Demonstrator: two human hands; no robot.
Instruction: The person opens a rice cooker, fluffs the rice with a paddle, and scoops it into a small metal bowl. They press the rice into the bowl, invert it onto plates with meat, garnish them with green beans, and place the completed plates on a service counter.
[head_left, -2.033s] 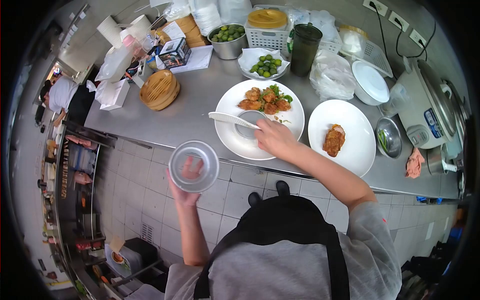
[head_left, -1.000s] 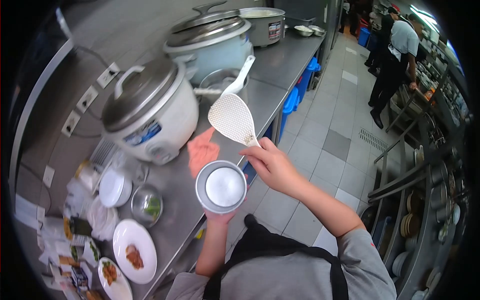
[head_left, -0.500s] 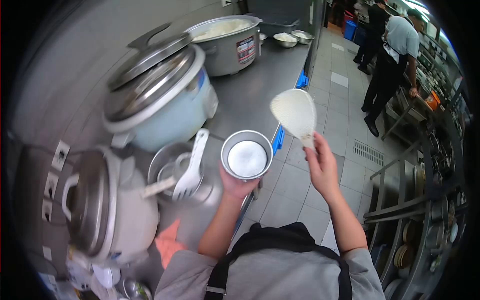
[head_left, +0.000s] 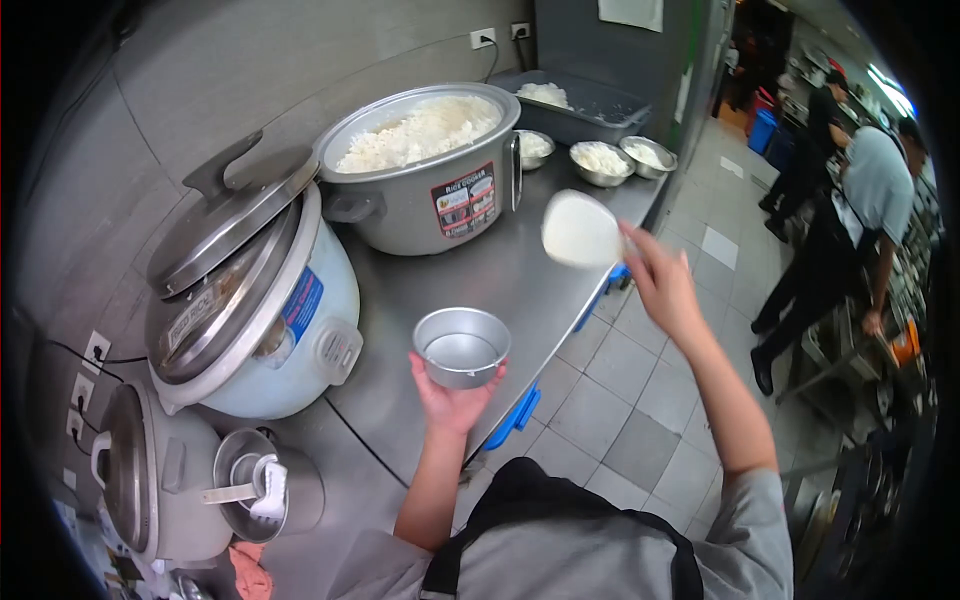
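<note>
My left hand point(head_left: 455, 400) holds a round metal pan point(head_left: 462, 345) from below, its open top facing up and no food visible in it. In my right hand point(head_left: 665, 285) is the handle of a white rice paddle point(head_left: 580, 230), raised over the counter's edge. Ahead of both hands stands an open grey rice cooker point(head_left: 400, 205) full of white rice point(head_left: 425, 130). Three small metal bowls of rice, one of them a bowl point(head_left: 600, 165) in the middle, sit to its right.
A light blue cooker point(head_left: 290, 340) with stacked lids and a smaller cooker point(head_left: 165, 480) line the left. A metal pot point(head_left: 300, 500) holds utensils beside an orange cloth point(head_left: 250, 570). Behind is a grey tray point(head_left: 590, 120). Two people point(head_left: 870, 190) stand at the right.
The view has shifted toward the open cooker, which now appears larger and nearer. The pan and paddle are still held, and the paddle has tilted sideways.
</note>
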